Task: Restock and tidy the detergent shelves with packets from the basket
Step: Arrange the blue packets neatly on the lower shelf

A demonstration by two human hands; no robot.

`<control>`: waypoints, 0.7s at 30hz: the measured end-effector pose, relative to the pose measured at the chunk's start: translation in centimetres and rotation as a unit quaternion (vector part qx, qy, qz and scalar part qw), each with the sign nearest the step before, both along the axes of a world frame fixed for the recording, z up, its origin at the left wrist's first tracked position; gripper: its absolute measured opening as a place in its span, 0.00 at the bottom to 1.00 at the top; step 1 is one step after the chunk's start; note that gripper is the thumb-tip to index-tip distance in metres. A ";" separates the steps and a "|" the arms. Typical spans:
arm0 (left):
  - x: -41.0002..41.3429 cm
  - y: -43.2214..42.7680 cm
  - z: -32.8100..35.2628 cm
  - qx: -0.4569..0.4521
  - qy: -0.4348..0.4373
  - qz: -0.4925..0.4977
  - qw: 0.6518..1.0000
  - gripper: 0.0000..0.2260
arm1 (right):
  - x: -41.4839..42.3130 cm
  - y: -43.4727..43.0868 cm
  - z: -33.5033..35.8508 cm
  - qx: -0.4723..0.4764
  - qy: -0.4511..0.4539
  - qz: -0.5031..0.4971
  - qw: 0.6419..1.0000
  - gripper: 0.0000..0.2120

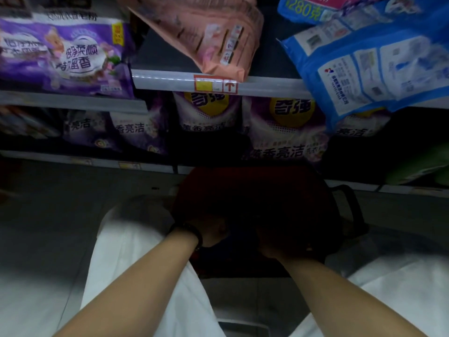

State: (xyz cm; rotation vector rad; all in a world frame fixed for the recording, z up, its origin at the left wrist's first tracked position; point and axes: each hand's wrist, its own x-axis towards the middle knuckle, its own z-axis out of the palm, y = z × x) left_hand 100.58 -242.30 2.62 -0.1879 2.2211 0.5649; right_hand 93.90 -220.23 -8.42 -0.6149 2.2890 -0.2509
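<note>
A dark red basket (250, 188) with a black handle (352, 205) sits on the floor below the shelves. Both my hands reach down into its shadowed inside. My left hand (213, 232), with a black band on the wrist, and my right hand (279, 246) are too dark to make out what the fingers hold. On the upper shelf lie a purple packet (65, 57), a pink packet (213, 37) leaning over the edge, and a blue packet (379, 69) hanging over the rail. Purple packets (284, 127) stand in a row on the lower shelf.
The upper shelf rail (170, 81) carries a red and yellow price tag (215, 84). A green packet (422, 166) lies at the lower right. My white trousers (121, 263) frame the basket on both sides. Grey floor (48, 215) spreads to the left.
</note>
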 end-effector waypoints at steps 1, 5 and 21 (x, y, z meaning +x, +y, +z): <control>-0.1 0.0 0.1 -0.001 -0.002 0.001 1.000 0.18 | 0.3 0.3 -0.8 -0.022 0.015 -0.032 0.999 0.25; 0.2 -0.2 -0.3 0.002 0.017 0.023 1.000 0.15 | 1.4 -0.9 3.4 -0.005 0.006 -0.081 0.997 0.18; 2.8 -0.7 3.3 0.048 0.248 0.186 0.949 0.22 | -0.9 -0.9 15.9 0.002 0.112 -0.058 0.992 0.11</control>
